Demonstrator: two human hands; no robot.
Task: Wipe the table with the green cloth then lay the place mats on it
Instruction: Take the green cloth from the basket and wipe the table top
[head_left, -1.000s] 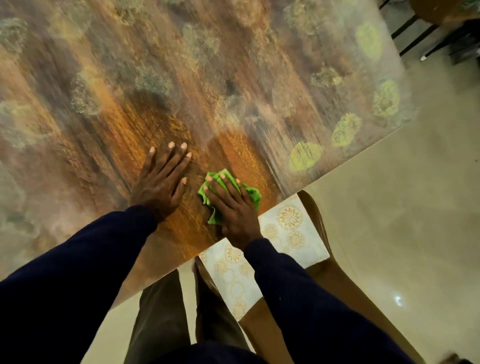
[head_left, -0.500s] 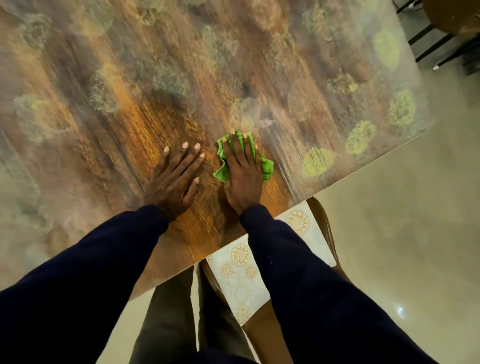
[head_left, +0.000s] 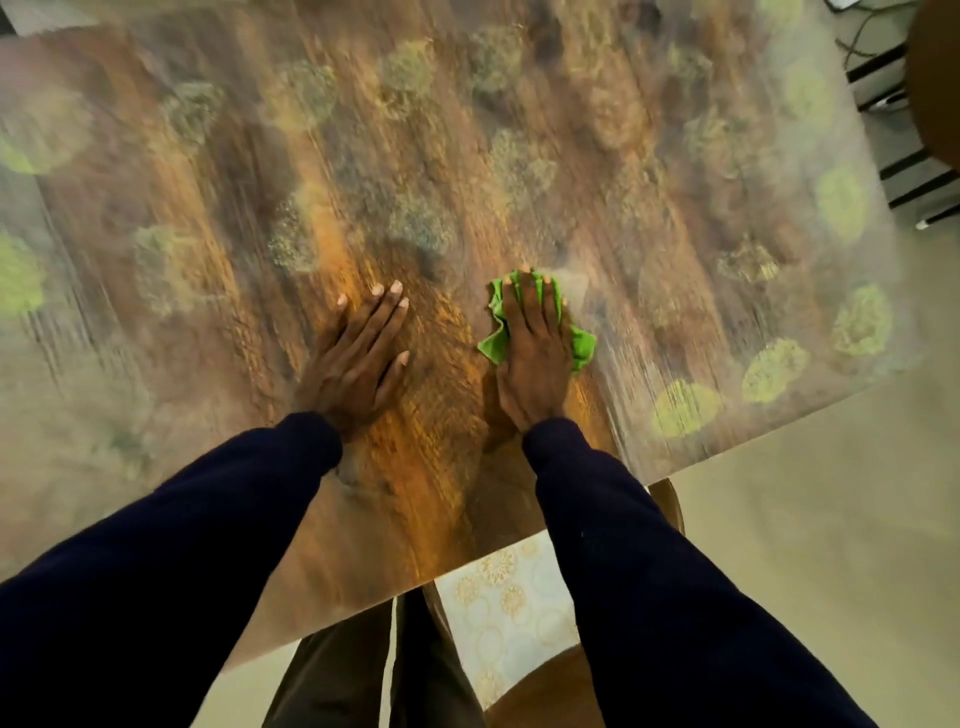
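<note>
1. The wide brown wood-grain table with a glossy top and faded green round motifs (head_left: 675, 156) fills most of the view. Nothing but the hands and cloth rests on it, which suits wiping before anything is laid down.
2. The pale place mat with gold floral circles (head_left: 506, 597) lies on the seat of a brown wooden chair (head_left: 670, 504) tucked just under the near edge. It is probably parked there so the top stays free until it is clean.
3. The left hand (head_left: 358, 358) lies flat and open on the tabletop, fingers spread, gripping nothing. It looks like a brace for leaning forward.
4. The right hand (head_left: 532, 353) presses palm-down on the cloth with fingers extended rather than curled, so the pressure spreads over it.
5. The small crumpled bright green cloth (head_left: 582, 345) is trapped between that palm and the table, near the near-right part. Its edges show on both sides of the hand.
</note>
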